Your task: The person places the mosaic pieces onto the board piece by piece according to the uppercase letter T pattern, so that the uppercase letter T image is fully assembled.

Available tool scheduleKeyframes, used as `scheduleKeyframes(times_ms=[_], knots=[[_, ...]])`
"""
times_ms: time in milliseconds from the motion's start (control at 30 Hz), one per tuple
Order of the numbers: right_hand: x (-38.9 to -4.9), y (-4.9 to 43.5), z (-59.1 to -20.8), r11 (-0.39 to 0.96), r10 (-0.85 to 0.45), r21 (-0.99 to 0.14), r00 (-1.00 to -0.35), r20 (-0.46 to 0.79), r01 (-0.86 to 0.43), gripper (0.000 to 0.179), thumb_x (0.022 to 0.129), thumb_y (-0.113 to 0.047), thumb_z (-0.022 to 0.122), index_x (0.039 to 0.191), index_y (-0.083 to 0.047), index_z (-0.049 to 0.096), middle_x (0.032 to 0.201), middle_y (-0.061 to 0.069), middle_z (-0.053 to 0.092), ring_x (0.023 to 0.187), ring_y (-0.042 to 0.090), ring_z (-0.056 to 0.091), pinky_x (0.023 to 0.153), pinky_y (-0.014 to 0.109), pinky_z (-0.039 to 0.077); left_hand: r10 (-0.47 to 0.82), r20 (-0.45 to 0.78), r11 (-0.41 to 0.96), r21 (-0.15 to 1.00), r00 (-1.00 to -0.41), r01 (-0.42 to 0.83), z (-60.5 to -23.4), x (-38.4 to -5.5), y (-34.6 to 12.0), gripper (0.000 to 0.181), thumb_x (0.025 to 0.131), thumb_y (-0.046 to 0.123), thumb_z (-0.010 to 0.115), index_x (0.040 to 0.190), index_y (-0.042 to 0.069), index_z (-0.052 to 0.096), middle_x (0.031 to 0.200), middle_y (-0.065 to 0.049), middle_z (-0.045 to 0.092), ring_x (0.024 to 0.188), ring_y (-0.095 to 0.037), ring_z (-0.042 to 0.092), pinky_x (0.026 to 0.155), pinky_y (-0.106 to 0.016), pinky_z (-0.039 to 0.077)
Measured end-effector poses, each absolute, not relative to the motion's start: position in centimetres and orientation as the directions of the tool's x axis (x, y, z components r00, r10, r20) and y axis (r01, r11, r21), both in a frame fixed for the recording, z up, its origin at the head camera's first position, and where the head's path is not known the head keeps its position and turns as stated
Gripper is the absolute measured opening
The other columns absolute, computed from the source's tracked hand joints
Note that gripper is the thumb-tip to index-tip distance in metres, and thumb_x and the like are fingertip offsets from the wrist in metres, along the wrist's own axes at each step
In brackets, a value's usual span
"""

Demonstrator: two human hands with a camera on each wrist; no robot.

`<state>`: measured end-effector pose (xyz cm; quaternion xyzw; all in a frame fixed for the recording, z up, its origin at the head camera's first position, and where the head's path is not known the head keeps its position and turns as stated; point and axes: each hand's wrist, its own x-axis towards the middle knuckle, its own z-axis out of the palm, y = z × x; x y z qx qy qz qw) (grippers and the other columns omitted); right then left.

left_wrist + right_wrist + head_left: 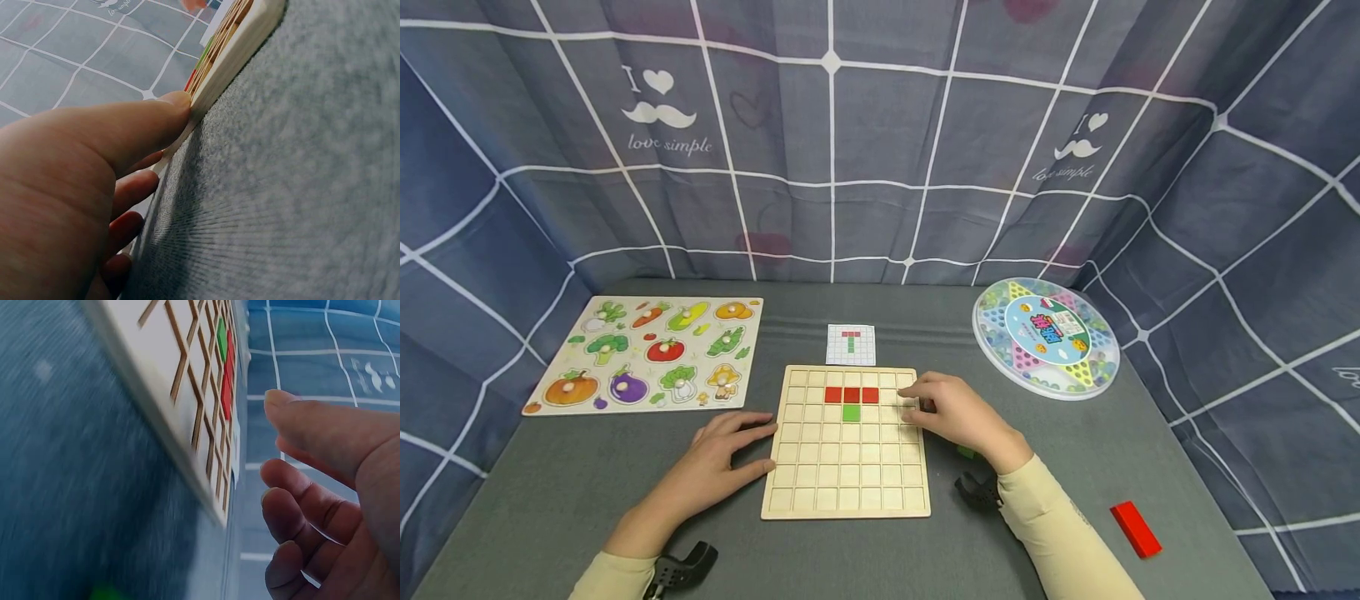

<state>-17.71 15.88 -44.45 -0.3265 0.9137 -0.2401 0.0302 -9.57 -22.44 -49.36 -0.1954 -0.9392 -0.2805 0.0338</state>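
On the counter [850, 557], our left grip [724, 460], relaxed and empty, touches the left edge of the board [846, 477]; our right grip [958, 414], thumb parted and empty, is by its right edge. We should steady it lightly, leaving the red tiles [852, 395] and green tile [851, 413] undisturbed.

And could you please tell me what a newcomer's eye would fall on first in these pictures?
Probably the row of three red squares with a green square below its middle, towards the far side of the wooden grid board between the left hand and right hand. Next might come the colourful vegetable puzzle board at the table's back left and the round Chinese checkers board at its back right.
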Motion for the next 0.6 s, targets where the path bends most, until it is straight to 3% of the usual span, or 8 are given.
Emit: scheduleKeyframes(times_ms=[600], knots=[[-15.5, 23.4, -44.9, 0.734, -0.49, -0.459, -0.858, 0.152, -0.5, 0.034, 0.09, -0.028, 0.076, 0.121, -0.015, 0.073, 0.105, -0.003, 0.067, 0.075, 0.006, 0.053, 0.065, 0.027, 0.046, 0.348, 0.147, 0.773, 0.513, -0.926, 0.372, -49.1, -9.6, -22.5, 0.053, 0.086, 0.046, 0.076, 0.132, 0.02, 0.067, 0.139, 0.0, 0.053, 0.128, -0.026, 0.042, 0.096, -0.058, 0.03]])
